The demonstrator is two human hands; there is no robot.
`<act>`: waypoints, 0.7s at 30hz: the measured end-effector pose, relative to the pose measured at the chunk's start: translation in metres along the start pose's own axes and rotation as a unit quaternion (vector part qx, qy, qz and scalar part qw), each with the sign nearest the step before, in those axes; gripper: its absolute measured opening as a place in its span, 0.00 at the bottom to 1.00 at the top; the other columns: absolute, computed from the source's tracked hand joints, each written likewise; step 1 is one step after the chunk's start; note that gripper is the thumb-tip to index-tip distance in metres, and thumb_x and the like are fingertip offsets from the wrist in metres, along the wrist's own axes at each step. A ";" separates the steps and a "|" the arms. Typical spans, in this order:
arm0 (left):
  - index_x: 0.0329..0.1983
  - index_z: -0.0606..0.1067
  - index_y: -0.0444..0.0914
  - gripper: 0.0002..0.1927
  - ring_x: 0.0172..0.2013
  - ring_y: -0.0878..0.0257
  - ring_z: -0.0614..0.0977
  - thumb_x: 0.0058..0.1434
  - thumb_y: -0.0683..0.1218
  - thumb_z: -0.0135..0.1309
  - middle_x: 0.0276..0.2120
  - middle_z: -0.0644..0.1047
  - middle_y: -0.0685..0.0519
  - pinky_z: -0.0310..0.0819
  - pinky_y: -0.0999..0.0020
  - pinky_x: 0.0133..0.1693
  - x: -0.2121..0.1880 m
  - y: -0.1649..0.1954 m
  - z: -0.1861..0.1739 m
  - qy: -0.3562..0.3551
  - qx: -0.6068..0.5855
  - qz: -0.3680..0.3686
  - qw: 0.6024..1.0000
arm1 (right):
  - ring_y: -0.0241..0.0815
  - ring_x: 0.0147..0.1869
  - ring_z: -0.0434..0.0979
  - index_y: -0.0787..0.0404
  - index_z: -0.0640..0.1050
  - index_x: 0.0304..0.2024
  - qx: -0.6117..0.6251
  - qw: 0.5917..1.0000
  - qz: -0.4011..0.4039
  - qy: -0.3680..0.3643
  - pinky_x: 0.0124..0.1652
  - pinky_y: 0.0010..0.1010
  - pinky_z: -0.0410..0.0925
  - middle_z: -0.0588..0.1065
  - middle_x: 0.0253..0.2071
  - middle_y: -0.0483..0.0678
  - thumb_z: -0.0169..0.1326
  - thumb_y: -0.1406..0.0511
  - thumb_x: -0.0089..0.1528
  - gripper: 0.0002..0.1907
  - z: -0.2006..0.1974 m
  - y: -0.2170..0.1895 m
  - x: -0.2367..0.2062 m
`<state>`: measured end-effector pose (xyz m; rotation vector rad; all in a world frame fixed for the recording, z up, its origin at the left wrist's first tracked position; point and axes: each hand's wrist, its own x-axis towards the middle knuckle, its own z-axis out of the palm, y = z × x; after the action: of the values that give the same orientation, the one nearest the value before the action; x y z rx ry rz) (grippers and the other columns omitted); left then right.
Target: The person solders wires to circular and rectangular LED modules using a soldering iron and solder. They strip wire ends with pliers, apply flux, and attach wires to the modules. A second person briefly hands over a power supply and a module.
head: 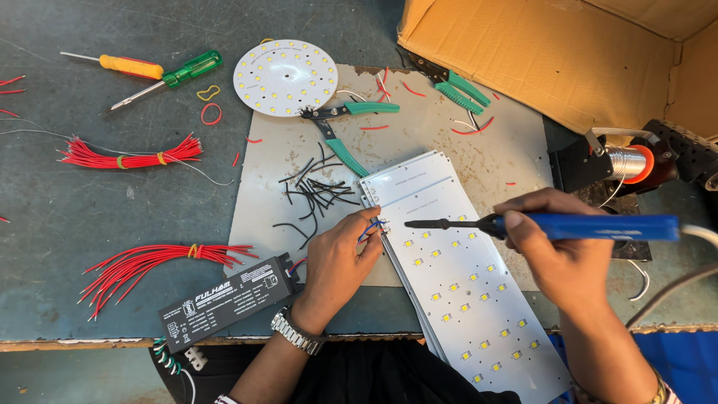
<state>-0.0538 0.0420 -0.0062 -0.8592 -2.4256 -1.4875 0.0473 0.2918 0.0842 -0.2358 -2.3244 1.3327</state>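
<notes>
While the right hand is closed around the blue handle of a soldering iron, its dark tip points left over a white light board lying on the counter. The left hand pinches a thin blue wire at the board's upper left edge. A black box lies just left of that wrist, with green pliers farther up.
</notes>
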 end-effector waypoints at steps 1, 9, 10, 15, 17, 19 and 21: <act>0.35 0.73 0.33 0.06 0.33 0.50 0.86 0.58 0.40 0.58 0.49 0.83 0.47 0.80 0.61 0.32 0.000 0.000 0.000 -0.001 0.000 -0.002 1.000 | 0.29 0.31 0.75 0.68 0.81 0.41 0.009 1.000 0.005 -0.012 0.31 0.18 0.67 0.77 0.30 0.46 0.58 0.68 0.64 0.08 0.004 -0.001 0.003; 0.41 0.77 0.32 0.09 0.33 0.51 0.86 0.58 0.40 0.58 0.47 0.83 0.46 0.81 0.62 0.34 0.001 0.002 -0.005 -0.004 -0.011 -0.011 1.000 | 0.29 0.30 0.76 0.67 0.82 0.40 -0.010 0.997 0.008 -0.078 0.31 0.20 0.68 0.78 0.28 0.45 0.59 0.67 0.63 0.08 0.026 0.003 0.017; 0.42 0.78 0.32 0.10 0.34 0.52 0.87 0.58 0.40 0.57 0.46 0.83 0.46 0.81 0.62 0.35 0.001 0.002 -0.005 -0.002 -0.011 -0.008 1.000 | 0.29 0.30 0.76 0.67 0.82 0.40 -0.005 0.997 0.013 -0.081 0.31 0.21 0.68 0.78 0.28 0.45 0.59 0.67 0.63 0.08 0.028 0.004 0.018; 0.45 0.79 0.32 0.13 0.33 0.51 0.86 0.57 0.40 0.58 0.43 0.84 0.46 0.80 0.62 0.34 0.001 0.002 -0.006 -0.006 -0.008 -0.020 1.000 | 0.29 0.30 0.76 0.66 0.82 0.39 -0.008 0.995 0.019 -0.094 0.30 0.21 0.68 0.78 0.28 0.44 0.60 0.67 0.62 0.08 0.034 0.004 0.020; 0.45 0.79 0.32 0.12 0.33 0.51 0.86 0.57 0.40 0.58 0.44 0.84 0.46 0.80 0.62 0.34 0.001 0.002 -0.007 -0.005 -0.008 -0.020 1.000 | 0.30 0.30 0.76 0.66 0.82 0.39 -0.014 0.996 0.013 -0.088 0.30 0.21 0.69 0.78 0.28 0.44 0.59 0.67 0.63 0.07 0.034 0.004 0.021; 0.43 0.78 0.32 0.11 0.33 0.51 0.86 0.57 0.40 0.57 0.45 0.84 0.46 0.81 0.62 0.34 0.001 0.003 -0.008 -0.005 -0.010 -0.019 1.000 | 0.30 0.30 0.76 0.67 0.82 0.40 -0.007 0.997 0.009 -0.071 0.31 0.21 0.69 0.78 0.28 0.44 0.58 0.67 0.64 0.07 0.028 0.006 0.020; 0.45 0.78 0.32 0.12 0.33 0.51 0.86 0.58 0.41 0.58 0.43 0.84 0.46 0.80 0.62 0.34 0.000 0.003 -0.009 0.008 -0.006 -0.001 1.000 | 0.31 0.30 0.75 0.67 0.81 0.42 0.011 0.999 0.009 -0.044 0.31 0.22 0.68 0.77 0.28 0.46 0.57 0.68 0.65 0.07 0.014 0.012 0.015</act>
<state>-0.0532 0.0351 0.0006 -0.8425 -2.4091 -1.5060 0.0272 0.2927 0.0727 -0.1948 -2.3822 1.4034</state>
